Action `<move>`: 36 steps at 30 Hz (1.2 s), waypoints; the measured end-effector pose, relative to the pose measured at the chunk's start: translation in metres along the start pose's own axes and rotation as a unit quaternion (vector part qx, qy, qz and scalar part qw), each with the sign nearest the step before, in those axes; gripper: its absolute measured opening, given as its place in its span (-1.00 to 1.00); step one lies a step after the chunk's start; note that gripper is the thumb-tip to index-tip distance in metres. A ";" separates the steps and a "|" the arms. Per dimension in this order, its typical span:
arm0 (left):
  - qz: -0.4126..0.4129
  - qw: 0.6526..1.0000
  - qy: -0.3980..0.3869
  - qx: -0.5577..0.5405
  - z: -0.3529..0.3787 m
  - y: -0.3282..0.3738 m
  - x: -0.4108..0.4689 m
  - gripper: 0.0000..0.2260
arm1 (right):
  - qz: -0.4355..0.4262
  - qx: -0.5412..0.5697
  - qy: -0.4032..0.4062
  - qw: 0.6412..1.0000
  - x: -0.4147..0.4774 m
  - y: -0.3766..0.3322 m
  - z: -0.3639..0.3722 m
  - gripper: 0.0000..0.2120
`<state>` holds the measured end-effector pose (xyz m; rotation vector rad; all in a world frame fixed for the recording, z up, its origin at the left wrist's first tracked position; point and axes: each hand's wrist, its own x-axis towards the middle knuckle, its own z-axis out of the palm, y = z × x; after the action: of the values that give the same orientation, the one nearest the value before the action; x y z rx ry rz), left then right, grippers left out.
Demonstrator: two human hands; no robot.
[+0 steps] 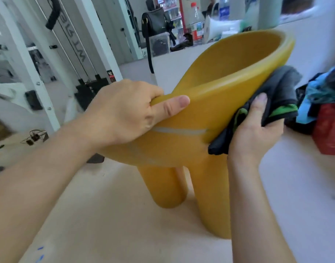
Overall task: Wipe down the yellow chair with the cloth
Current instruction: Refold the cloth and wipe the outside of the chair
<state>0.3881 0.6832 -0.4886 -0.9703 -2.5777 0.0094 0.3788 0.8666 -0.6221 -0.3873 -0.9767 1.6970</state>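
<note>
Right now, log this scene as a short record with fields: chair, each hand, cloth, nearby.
chair: yellow, two legs in view, on the floor
left hand: grips the chair's rim at its near end
right hand: holds the cloth against the chair's outer side, below the rim
cloth: dark with green patches, bunched
nearby: red crate right of the chair, clothes heaped over it
</note>
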 end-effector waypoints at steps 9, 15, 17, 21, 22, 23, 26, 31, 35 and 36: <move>-0.009 0.999 0.029 0.017 -0.003 0.031 -0.002 -0.32 | 0.029 0.016 -0.006 0.999 0.013 -0.004 0.008 -0.77; -0.042 0.999 0.023 0.017 0.003 0.040 0.026 -0.35 | 0.098 0.023 -0.065 0.993 -0.016 0.008 0.018 -0.63; -0.039 0.999 0.030 0.020 0.005 0.033 0.032 -0.38 | 0.055 0.038 -0.082 0.994 -0.067 0.013 0.020 -0.65; -0.036 0.999 0.032 0.022 0.007 0.030 0.028 -0.45 | 0.072 -0.005 -0.077 0.994 -0.043 0.027 0.018 -0.70; -0.038 0.999 0.027 0.025 0.007 0.030 0.026 -0.46 | 0.109 -0.033 -0.067 0.991 -0.017 0.028 0.019 -0.74; -0.043 0.999 0.018 0.028 0.006 0.031 0.026 -0.47 | 0.137 -0.062 -0.067 0.986 0.008 0.029 0.019 -0.80; -0.048 0.999 -0.023 -0.002 0.005 0.039 0.046 -0.53 | 0.139 -0.089 -0.075 0.983 0.019 0.027 0.022 -0.94; -0.042 0.991 -0.065 -0.110 0.009 0.058 0.095 -0.64 | 0.003 0.064 -0.113 0.992 -0.019 -0.012 0.034 -0.80; -0.030 0.993 -0.042 -0.102 0.014 0.051 0.093 -0.66 | -0.097 0.025 -0.075 0.992 -0.012 0.008 0.049 -0.68; -0.028 0.995 -0.038 -0.090 0.014 0.051 0.091 -0.64 | -0.075 0.019 -0.059 0.995 -0.012 0.023 0.044 -0.66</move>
<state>0.3530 0.7810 -0.4766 -0.9786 -2.7121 -0.2093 0.3386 0.8360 -0.6154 -0.1862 -1.0314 1.6131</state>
